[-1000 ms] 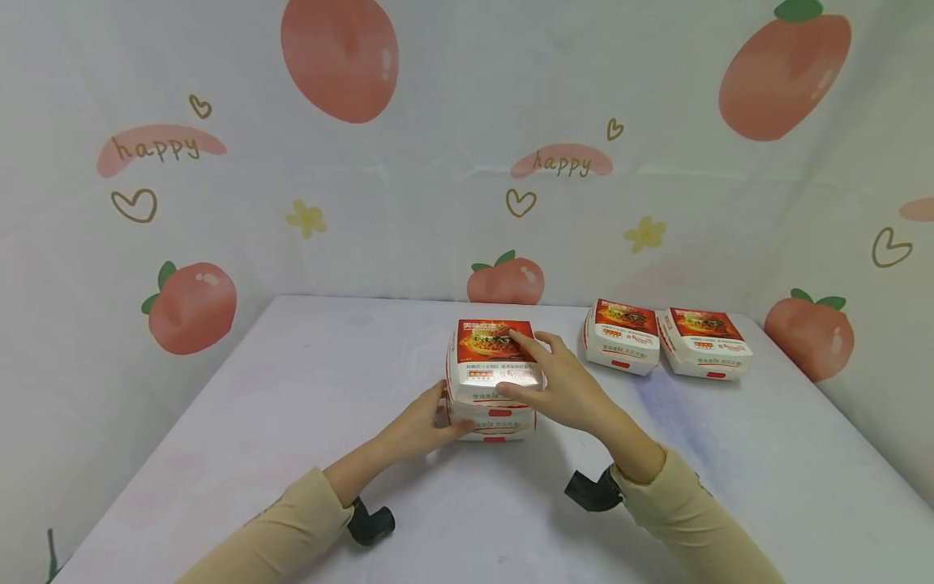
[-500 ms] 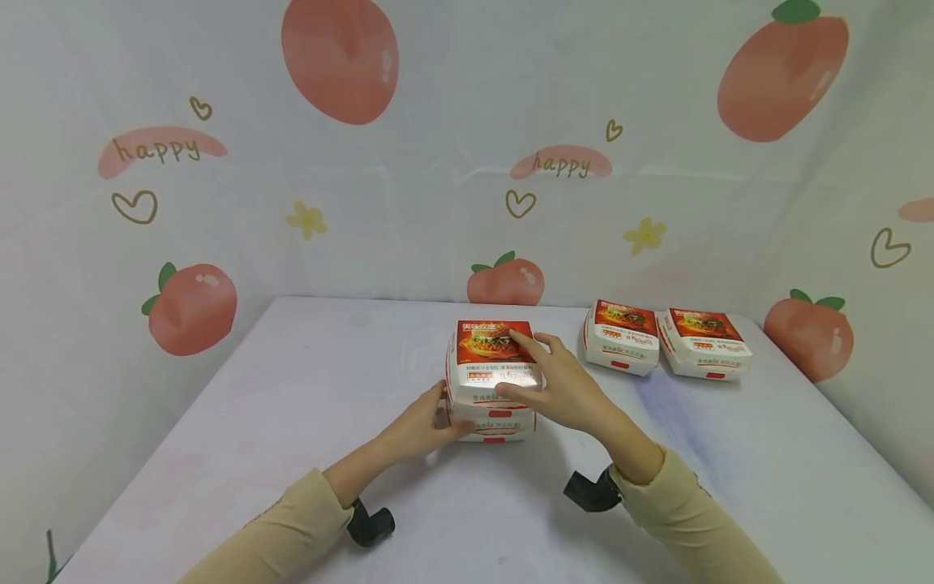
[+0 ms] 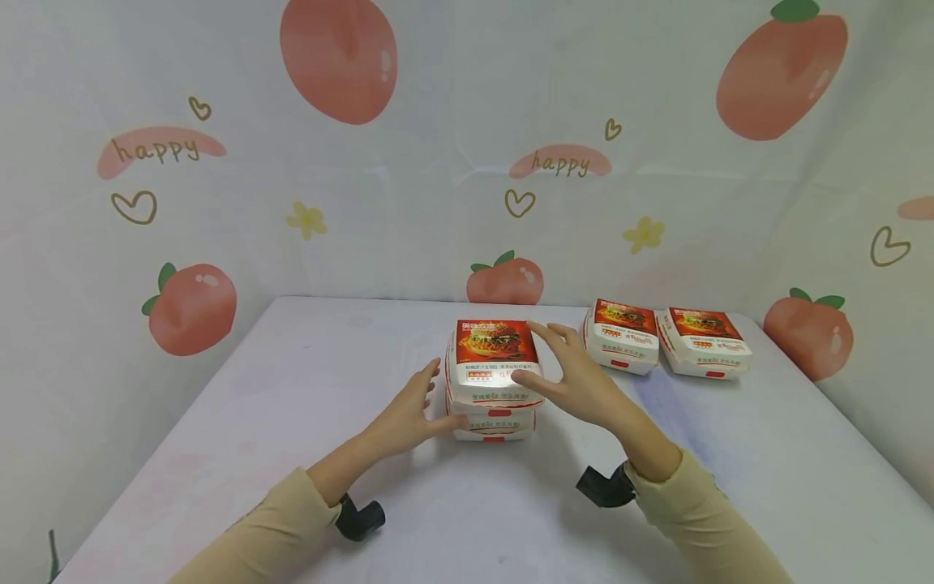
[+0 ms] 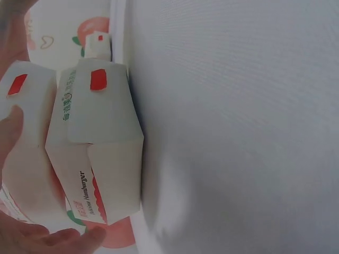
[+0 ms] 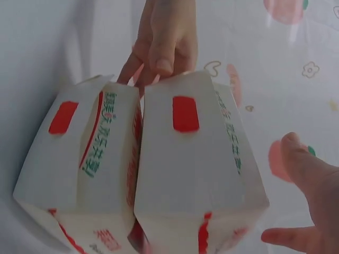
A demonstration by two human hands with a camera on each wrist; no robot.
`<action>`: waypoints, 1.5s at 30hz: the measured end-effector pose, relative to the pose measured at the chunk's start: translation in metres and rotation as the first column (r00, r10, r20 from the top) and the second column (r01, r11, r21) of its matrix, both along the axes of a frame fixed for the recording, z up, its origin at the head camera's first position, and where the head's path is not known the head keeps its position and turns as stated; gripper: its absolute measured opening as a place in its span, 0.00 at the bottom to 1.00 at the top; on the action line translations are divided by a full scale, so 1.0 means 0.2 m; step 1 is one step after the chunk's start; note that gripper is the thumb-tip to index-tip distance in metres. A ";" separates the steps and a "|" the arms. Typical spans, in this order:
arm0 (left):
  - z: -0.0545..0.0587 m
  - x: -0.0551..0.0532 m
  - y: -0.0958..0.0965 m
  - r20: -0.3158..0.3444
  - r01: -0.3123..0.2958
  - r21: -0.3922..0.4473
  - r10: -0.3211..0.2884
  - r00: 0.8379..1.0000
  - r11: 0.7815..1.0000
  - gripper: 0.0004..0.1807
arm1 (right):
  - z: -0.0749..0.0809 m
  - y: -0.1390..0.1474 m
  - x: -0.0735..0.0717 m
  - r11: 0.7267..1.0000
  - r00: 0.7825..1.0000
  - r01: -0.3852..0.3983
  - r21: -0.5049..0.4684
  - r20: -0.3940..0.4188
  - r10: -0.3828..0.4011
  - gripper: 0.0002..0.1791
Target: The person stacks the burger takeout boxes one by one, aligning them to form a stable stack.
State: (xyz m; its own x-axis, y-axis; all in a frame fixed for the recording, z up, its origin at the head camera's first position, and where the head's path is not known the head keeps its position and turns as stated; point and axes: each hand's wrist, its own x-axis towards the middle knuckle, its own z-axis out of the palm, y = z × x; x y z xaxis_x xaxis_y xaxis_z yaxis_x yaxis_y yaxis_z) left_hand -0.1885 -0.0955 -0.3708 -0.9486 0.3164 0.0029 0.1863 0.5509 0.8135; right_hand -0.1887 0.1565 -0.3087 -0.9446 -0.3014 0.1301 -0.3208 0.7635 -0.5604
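Two white cardboard hamburger boxes stand stacked mid-table, the upper box [image 3: 496,365] with a red burger picture on its lid, squarely over the lower box [image 3: 494,428]. On the stack's left side is my left hand [image 3: 401,418], fingers spread and thumb reaching toward the lower box's front corner. My right hand [image 3: 584,385] is at the upper box's right edge, its fingers loosely extended and its thumb overlapping the lid's front. Neither hand grips a box. The right wrist view shows both boxes' front tabs, with the upper box [image 5: 175,169] between the two hands.
Two more hamburger boxes sit side by side at the back right, a nearer-to-centre box [image 3: 622,345] and an outer box [image 3: 706,347]. A fruit-print cloth backdrop [image 3: 409,219] rises behind the white table [image 3: 292,389]. Black wrist cameras [image 3: 361,519] hang under the sleeves.
Both hands have loosened from the stack: the left has drawn back leftward, the right has shifted to the right off the lid. The boxes have stayed in place.
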 end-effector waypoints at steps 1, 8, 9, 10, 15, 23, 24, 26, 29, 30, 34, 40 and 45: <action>0.01 0.00 0.00 -0.009 0.002 0.002 -0.002 1.000 1.000 0.56 | 0.00 0.01 0.00 1.000 1.000 -0.003 -0.012 -0.007 0.003 0.43; 0.05 0.02 0.01 -0.107 0.041 0.032 -0.038 0.994 0.999 0.55 | 0.01 0.12 0.00 0.996 0.996 -0.019 -0.090 -0.092 0.010 0.39; 0.05 0.02 0.01 -0.119 0.043 0.032 -0.039 0.992 0.999 0.55 | 0.01 0.13 0.00 0.995 0.995 -0.016 -0.098 -0.098 0.007 0.38; 0.05 0.02 0.01 -0.129 0.044 0.033 -0.040 0.991 0.998 0.54 | 0.01 0.15 0.00 0.994 0.995 -0.013 -0.108 -0.103 0.002 0.37; 0.05 0.02 0.02 -0.141 0.051 0.032 -0.046 0.989 0.998 0.53 | 0.01 0.24 0.00 0.990 0.990 0.019 -0.140 -0.133 -0.037 0.35; 0.04 0.03 0.03 -0.134 0.043 0.039 -0.037 0.990 0.998 0.52 | 0.02 0.39 0.01 0.986 0.987 0.085 -0.142 -0.127 -0.103 0.34; 0.04 0.03 0.03 -0.134 0.042 0.039 -0.036 0.990 0.998 0.52 | 0.02 0.41 0.01 0.985 0.986 0.090 -0.145 -0.126 -0.109 0.34; 0.04 0.03 0.03 -0.130 0.042 0.040 -0.036 0.991 0.998 0.52 | 0.01 0.45 0.01 0.985 0.984 0.102 -0.142 -0.134 -0.121 0.33; 0.04 0.03 0.03 -0.122 0.044 0.043 -0.039 0.992 0.998 0.52 | 0.00 0.51 -0.01 0.983 0.975 0.130 -0.130 -0.161 -0.151 0.33; 0.04 0.03 0.03 -0.119 0.045 0.044 -0.039 0.992 0.998 0.52 | -0.01 0.53 -0.01 0.981 0.973 0.143 -0.128 -0.164 -0.163 0.33; 0.04 0.03 0.03 -0.112 0.046 0.048 -0.040 0.993 0.998 0.52 | -0.03 0.61 -0.03 0.973 0.963 0.194 -0.124 -0.168 -0.213 0.34; 0.05 0.03 0.03 -0.112 0.044 0.048 -0.039 0.993 0.998 0.52 | -0.08 0.74 -0.06 0.956 0.949 0.262 -0.131 -0.145 -0.280 0.34; 0.05 0.03 0.03 -0.113 0.038 0.041 -0.033 0.993 0.998 0.52 | -0.12 0.83 -0.08 0.932 0.922 0.341 -0.120 -0.152 -0.357 0.34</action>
